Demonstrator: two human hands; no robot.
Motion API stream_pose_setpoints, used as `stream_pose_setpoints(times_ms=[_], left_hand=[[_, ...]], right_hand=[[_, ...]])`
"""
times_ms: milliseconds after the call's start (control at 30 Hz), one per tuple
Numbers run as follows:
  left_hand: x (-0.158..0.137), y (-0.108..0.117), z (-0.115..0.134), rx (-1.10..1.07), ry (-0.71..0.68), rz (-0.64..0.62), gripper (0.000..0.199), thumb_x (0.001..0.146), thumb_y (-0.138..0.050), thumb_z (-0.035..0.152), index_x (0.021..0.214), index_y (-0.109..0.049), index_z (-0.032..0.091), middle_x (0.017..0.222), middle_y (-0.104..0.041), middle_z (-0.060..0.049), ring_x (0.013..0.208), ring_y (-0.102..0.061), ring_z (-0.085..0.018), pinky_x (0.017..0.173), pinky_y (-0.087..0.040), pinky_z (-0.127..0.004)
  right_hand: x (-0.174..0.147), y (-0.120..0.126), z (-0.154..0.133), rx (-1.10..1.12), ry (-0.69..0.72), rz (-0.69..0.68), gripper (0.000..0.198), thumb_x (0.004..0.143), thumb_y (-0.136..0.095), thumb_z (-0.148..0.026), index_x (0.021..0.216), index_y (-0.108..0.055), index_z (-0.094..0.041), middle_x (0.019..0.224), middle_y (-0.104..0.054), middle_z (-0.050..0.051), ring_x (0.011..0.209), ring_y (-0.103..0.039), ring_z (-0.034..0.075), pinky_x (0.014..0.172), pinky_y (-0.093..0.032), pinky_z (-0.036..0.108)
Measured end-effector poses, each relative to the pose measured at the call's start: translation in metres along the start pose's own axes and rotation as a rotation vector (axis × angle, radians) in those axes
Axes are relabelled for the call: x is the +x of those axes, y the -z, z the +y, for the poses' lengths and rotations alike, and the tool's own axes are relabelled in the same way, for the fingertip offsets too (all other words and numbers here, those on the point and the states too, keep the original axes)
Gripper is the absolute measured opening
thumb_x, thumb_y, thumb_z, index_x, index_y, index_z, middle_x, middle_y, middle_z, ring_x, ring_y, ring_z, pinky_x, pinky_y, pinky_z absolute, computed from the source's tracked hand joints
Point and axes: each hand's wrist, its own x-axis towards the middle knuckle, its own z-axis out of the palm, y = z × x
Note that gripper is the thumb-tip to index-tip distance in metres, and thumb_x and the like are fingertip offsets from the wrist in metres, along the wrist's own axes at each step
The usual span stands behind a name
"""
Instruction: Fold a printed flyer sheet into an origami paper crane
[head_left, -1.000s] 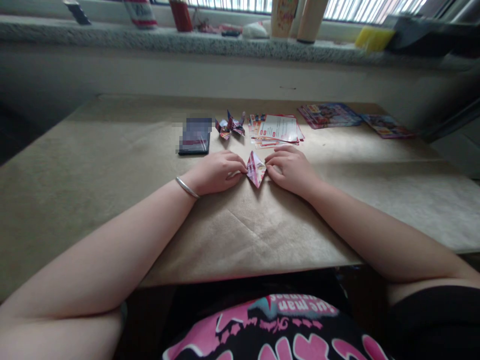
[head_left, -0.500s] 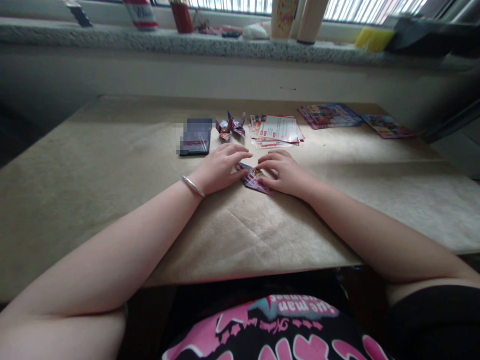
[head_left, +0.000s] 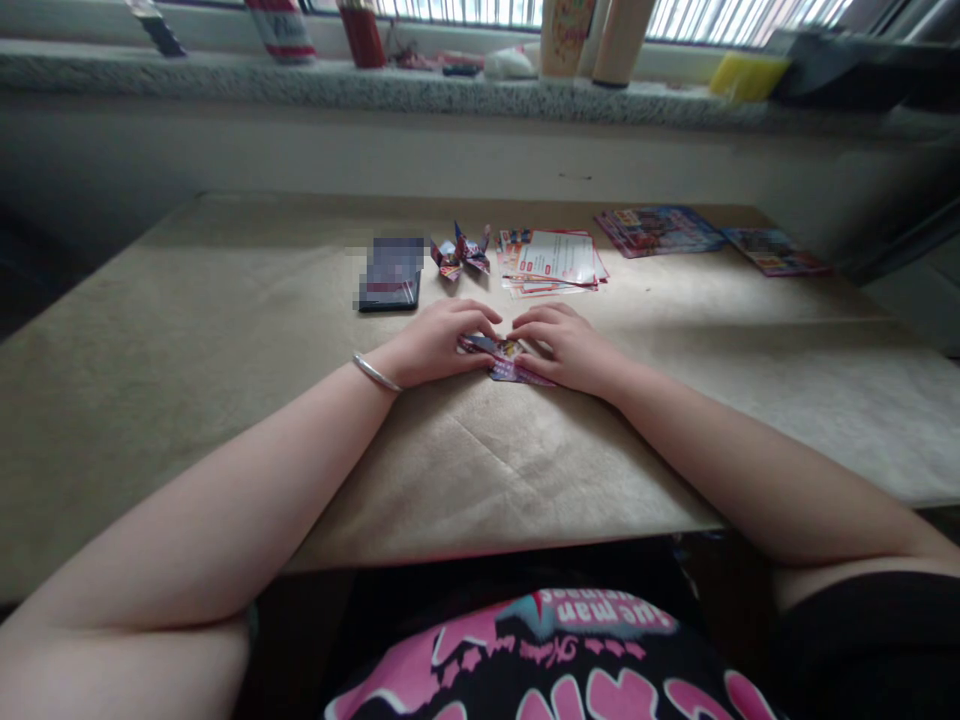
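Note:
A small folded sheet of patterned paper [head_left: 517,369], mostly pink and purple with a yellow patch, lies on the table between my two hands. My left hand [head_left: 444,340], a silver bangle at its wrist, grips the paper's left side with thumb and fingers. From the right, my right hand [head_left: 564,343] pinches the paper's other side, its thumb resting on top. Parts of the paper are hidden beneath my fingers. Just beyond my hands stand two folded paper figures [head_left: 460,252] with pointed tips.
A dark phone-like device [head_left: 391,275], partly pixelated, lies left of the figures. To their right is a pile of printed sheets [head_left: 559,258]. Colourful printed papers [head_left: 664,232] lie at the back right. Bottles and a yellow object [head_left: 748,76] line the stone windowsill [head_left: 420,92].
My left hand has shifted slightly left and down. The paper between my hands has turned a little, and its left part now reaches further under my left fingers.

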Motion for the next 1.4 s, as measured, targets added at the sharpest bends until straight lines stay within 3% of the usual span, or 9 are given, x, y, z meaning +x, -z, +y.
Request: stream_pose_setpoints(times_ms=[200,367,533,667,767,967,1067,1233,1400], left_hand=[[0.000,0.002,0.009,-0.036,0.052,0.092,0.021,0.083,-0.071,0.037,0.092,-0.066,0.019,0.098,-0.071,-0.005,0.094,-0.063,-0.020,0.088,-0.049,-0.035],[-0.002,0.003,0.015,-0.017,0.062,0.247,0.019,0.087,-0.062,0.033,0.097,-0.067,0.018,0.094,-0.071,-0.004,0.091,-0.063,-0.018,0.086,-0.050,-0.032],[0.000,0.004,0.019,0.207,-0.015,0.276,0.017,0.093,-0.055,0.029,0.095,-0.071,0.024,0.094,-0.073,-0.002,0.097,-0.063,-0.019,0.108,-0.040,-0.044],[0.000,0.004,0.017,0.344,-0.018,0.207,0.021,0.092,-0.054,0.024,0.091,-0.074,0.028,0.100,-0.072,-0.002,0.099,-0.058,-0.021,0.099,-0.044,-0.043],[-0.001,0.003,0.013,0.387,-0.041,0.144,0.026,0.091,-0.052,0.018,0.093,-0.076,0.028,0.100,-0.070,-0.004,0.097,-0.056,-0.022,0.093,-0.046,-0.040],[-0.002,-0.001,0.008,0.409,-0.023,0.075,0.033,0.092,-0.046,0.018,0.097,-0.078,0.023,0.096,-0.068,-0.008,0.086,-0.055,-0.021,0.080,-0.048,-0.036],[-0.002,-0.001,0.008,0.429,0.002,0.086,0.032,0.094,-0.047,0.024,0.101,-0.078,0.025,0.095,-0.070,-0.007,0.085,-0.057,-0.020,0.082,-0.046,-0.037],[-0.002,-0.001,0.014,0.492,0.069,0.092,0.031,0.097,-0.051,0.040,0.103,-0.079,0.027,0.098,-0.072,-0.007,0.090,-0.060,-0.023,0.090,-0.042,-0.044],[-0.001,-0.003,0.016,0.471,0.052,0.045,0.036,0.098,-0.048,0.043,0.114,-0.074,0.024,0.112,-0.072,-0.008,0.101,-0.062,-0.026,0.098,-0.041,-0.047]], right_hand=[[0.001,-0.005,0.002,0.266,-0.091,0.050,0.013,0.086,-0.068,-0.032,0.095,-0.075,-0.024,0.118,-0.072,0.007,0.114,-0.063,0.024,0.106,-0.047,0.047],[0.000,-0.004,-0.002,0.502,-0.187,0.176,0.009,0.084,-0.068,-0.029,0.089,-0.073,-0.023,0.117,-0.071,0.007,0.109,-0.065,0.022,0.090,-0.056,0.040],[0.000,0.003,-0.005,0.376,-0.109,0.292,0.007,0.084,-0.065,-0.024,0.086,-0.071,-0.025,0.120,-0.068,0.007,0.116,-0.061,0.023,0.090,-0.056,0.042],[-0.001,0.003,0.000,0.239,-0.009,0.218,0.010,0.086,-0.063,-0.022,0.087,-0.071,-0.027,0.117,-0.068,0.004,0.114,-0.062,0.022,0.104,-0.048,0.048],[-0.001,0.002,0.003,0.173,0.034,0.126,0.009,0.085,-0.066,-0.026,0.091,-0.073,-0.028,0.115,-0.070,0.003,0.113,-0.061,0.022,0.105,-0.046,0.047],[0.000,0.001,0.005,0.096,-0.020,0.078,0.014,0.089,-0.063,-0.028,0.097,-0.075,-0.027,0.123,-0.070,0.004,0.119,-0.059,0.023,0.109,-0.042,0.046],[0.000,0.000,0.005,0.079,-0.041,0.090,0.016,0.089,-0.063,-0.026,0.100,-0.074,-0.025,0.126,-0.070,0.006,0.119,-0.060,0.024,0.108,-0.043,0.046],[0.002,0.002,0.002,0.048,-0.048,0.055,0.017,0.092,-0.058,-0.028,0.096,-0.075,-0.026,0.103,-0.075,0.003,0.102,-0.064,0.023,0.101,-0.045,0.043],[0.003,0.001,-0.002,-0.017,-0.039,0.062,0.020,0.093,-0.057,-0.030,0.094,-0.076,-0.025,0.097,-0.074,0.005,0.097,-0.061,0.023,0.097,-0.046,0.041]])
